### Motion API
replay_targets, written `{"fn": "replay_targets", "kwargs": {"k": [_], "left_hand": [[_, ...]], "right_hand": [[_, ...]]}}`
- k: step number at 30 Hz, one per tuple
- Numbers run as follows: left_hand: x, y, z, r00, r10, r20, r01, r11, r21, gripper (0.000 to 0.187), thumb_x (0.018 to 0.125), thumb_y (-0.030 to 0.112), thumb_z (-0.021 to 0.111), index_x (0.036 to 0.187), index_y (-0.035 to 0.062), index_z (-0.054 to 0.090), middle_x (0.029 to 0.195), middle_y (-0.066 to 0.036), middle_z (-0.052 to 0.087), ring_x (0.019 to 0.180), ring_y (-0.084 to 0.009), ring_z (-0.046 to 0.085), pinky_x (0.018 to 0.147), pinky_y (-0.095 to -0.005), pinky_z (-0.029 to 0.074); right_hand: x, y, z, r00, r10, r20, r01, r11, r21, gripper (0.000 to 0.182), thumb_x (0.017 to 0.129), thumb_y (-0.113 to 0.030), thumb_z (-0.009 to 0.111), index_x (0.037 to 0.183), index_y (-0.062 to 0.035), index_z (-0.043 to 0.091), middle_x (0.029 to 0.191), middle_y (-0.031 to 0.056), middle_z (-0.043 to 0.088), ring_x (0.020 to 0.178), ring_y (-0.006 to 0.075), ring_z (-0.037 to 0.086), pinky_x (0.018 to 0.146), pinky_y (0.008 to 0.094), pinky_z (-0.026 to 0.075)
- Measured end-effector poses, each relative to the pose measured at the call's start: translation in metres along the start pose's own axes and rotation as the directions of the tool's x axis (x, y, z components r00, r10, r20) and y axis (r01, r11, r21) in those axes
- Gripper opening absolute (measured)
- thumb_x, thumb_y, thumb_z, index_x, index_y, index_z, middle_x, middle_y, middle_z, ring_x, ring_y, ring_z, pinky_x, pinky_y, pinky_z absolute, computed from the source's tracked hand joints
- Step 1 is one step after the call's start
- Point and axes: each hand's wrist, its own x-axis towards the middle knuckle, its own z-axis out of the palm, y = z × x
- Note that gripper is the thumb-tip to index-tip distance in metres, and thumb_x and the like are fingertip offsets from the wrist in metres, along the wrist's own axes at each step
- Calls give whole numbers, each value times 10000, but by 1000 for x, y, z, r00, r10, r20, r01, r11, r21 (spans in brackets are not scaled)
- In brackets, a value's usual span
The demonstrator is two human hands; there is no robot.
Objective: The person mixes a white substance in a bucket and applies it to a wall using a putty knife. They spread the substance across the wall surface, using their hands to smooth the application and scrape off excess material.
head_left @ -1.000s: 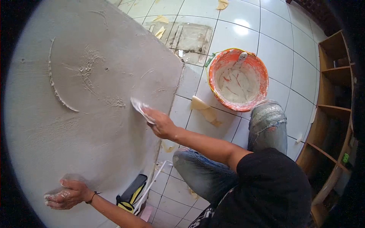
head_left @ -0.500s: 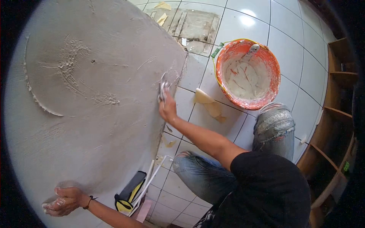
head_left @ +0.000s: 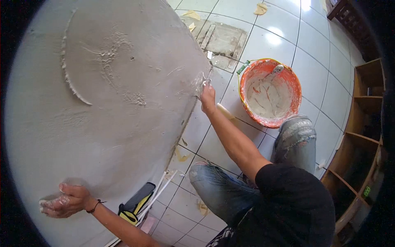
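My right hand point(head_left: 208, 100) grips the smeared tool point(head_left: 205, 83) at the edge of the wall point(head_left: 119, 160); too steep a tilt could gouge it. My left hand point(head_left: 69, 201), thumb apart, fingers curled, might smudge the surface by slipping.

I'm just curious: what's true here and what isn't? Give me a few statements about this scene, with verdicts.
1. The bucket stands on the tiled floor. True.
2. Both hands are inside the bucket. False: the right hand is near the edge of the grey wall, and the left hand is in front of that wall.
3. A dark bracelet circles the left wrist. True.
4. The bucket is blue. False: it is orange-red, with whitish smears.
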Motion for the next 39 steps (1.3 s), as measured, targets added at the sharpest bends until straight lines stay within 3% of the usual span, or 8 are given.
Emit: {"fn": "replay_targets", "kwargs": {"k": [10,14,20,24,29,31,36,39], "left_hand": [[13,14,-9,998,-53,-24,51,995,-88,714,888,522,500,1398,30,406,1401,-237,397,1301,-414,371,1063,-552,284],[13,19,-8,998,-70,11,71,993,-94,748,892,535,447,1410,0,373,1414,-267,346,1326,-447,319,1077,-566,249],[14,17,-12,995,-95,-7,94,993,-68,717,913,520,420,1418,13,368,1408,-247,375,1323,-415,347,1074,-541,281],[10,17,-12,989,-148,7,148,986,-82,720,915,521,399,1436,27,356,1439,-252,348,1344,-431,321,1077,-553,263],[11,15,-11,980,-197,14,197,974,-115,708,892,514,408,1430,55,377,1460,-237,336,1363,-430,295,1086,-547,238],[9,18,-14,972,-227,54,232,968,-100,718,893,527,372,1440,61,368,1458,-239,340,1372,-422,296,1089,-549,237],[8,14,-10,970,-241,25,243,964,-110,709,883,514,369,1442,77,363,1490,-218,302,1393,-401,272,1094,-548,229],[8,15,-10,970,-244,6,242,959,-147,688,907,514,378,1427,64,395,1495,-208,315,1392,-383,282,1108,-519,216]], "right_hand": [[-152,-134,76,960,-214,179,230,970,-72,247,991,-231,447,949,-19,565,680,44,514,614,170,470,573,347,388],[-240,-138,101,586,-701,406,796,591,-130,317,924,-69,448,1219,2,541,963,244,638,887,403,619,814,387,483],[-216,-164,67,565,-577,590,734,678,-41,388,988,-142,423,1345,0,479,923,244,635,794,260,634,741,370,490],[-192,-234,113,347,-850,395,930,368,-26,391,953,-71,457,1321,61,469,1060,286,622,879,375,650,775,412,498],[-222,-184,109,-26,-747,665,997,31,74,482,879,-49,557,1349,-34,452,1303,220,535,1138,405,557,944,455,469],[-256,-196,77,121,-448,886,981,190,-37,414,915,-103,559,1319,-28,507,1274,209,566,1121,339,590,946,405,480],[-199,-237,71,271,-538,799,935,344,-86,408,899,-37,535,1307,-20,512,1198,259,584,1075,366,605,887,413,489],[-214,-317,123,-8,-827,561,998,30,60,421,876,-24,549,1296,-29,523,1162,248,597,1023,378,614,832,443,505]]}}
